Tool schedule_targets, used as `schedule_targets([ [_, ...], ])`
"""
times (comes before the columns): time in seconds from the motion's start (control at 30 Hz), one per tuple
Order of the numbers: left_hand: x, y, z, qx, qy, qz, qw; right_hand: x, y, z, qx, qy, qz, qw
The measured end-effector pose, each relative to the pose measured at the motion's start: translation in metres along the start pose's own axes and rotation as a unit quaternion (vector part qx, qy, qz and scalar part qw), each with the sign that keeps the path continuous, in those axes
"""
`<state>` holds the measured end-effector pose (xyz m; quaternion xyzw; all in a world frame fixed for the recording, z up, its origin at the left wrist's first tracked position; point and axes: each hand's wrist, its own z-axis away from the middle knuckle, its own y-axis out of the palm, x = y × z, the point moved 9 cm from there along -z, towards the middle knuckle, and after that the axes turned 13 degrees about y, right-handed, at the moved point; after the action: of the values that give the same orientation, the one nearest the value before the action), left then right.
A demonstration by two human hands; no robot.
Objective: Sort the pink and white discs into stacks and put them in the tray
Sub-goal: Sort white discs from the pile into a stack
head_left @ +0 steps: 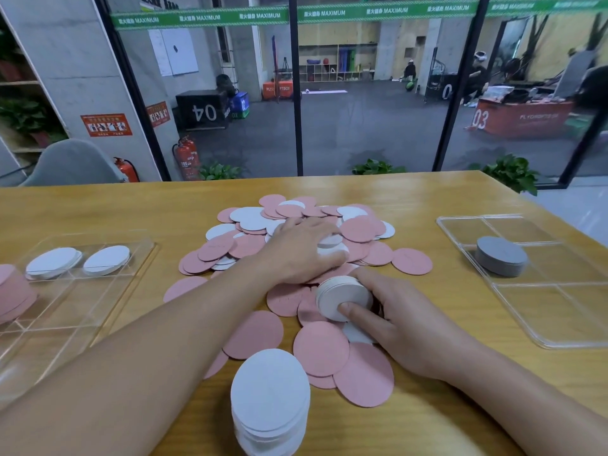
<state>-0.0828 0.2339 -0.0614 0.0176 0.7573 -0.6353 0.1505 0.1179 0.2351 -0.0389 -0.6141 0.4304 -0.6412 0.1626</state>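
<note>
I see my right hand [391, 319] with its grip closed round a short stack of white discs [343, 296], thumb across the front face and fingers curled behind, the stack held on edge just above the loose pile of pink and white discs [306, 232] spread over the middle of the wooden worktop [427, 199]. My left hand [299, 250] lies flat on that pile, fingers straight and spread, pressing on white discs there; its grip holds nothing. Near me, at the worktop's front edge, stands a tall white stack [270, 401], with large pink discs [329, 350] lying loose just beside it and under my right wrist. On my left sits a clear divided tray [108, 291]; two white stacks [79, 261] lie in its far compartments, side by side, and a pink stack [14, 292] sits at its left edge, partly cut off by the frame. On my right is a second clear tray [559, 311] with a grey stack [501, 256] in one of its middle compartments.
</note>
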Motion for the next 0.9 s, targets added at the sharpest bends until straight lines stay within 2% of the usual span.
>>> schedule_targets([
  [0.23, -0.018, -0.020, 0.076, -0.009, 0.056, 0.019, 0.998, -0.012, 0.002, -0.001, -0.015, 0.016, -0.007, 1.000],
  [0.33, -0.019, -0.022, 0.112, 0.003, 0.042, 0.030, 0.999, -0.010, 0.001, 0.000, -0.016, 0.019, -0.008, 1.000],
  [0.43, -0.022, -0.025, 0.136, 0.002, 0.031, 0.090, 0.995, -0.010, 0.001, 0.001, -0.015, 0.028, -0.007, 0.999],
  [0.5, -0.018, -0.036, 0.142, -0.047, 0.018, 0.110, 0.993, -0.011, 0.001, 0.001, -0.015, 0.025, -0.009, 1.000],
  [0.57, -0.009, -0.046, 0.146, -0.098, -0.031, 0.085, 0.991, -0.011, 0.002, 0.001, -0.015, 0.024, -0.008, 1.000],
  [0.67, -0.002, -0.036, 0.148, -0.063, -0.099, 0.049, 0.992, -0.011, 0.003, 0.000, -0.018, 0.021, -0.004, 1.000],
  [0.77, -0.007, -0.033, 0.146, -0.081, -0.086, 0.042, 0.992, -0.012, 0.003, -0.002, -0.017, 0.027, 0.004, 0.999],
  [0.87, -0.009, -0.047, 0.147, -0.163, -0.052, 0.045, 0.984, -0.011, 0.003, -0.001, -0.018, 0.029, 0.007, 0.999],
  [0.9, -0.007, -0.050, 0.150, -0.195, -0.046, 0.082, 0.976, -0.011, 0.003, -0.001, -0.018, 0.029, 0.007, 0.999],
])
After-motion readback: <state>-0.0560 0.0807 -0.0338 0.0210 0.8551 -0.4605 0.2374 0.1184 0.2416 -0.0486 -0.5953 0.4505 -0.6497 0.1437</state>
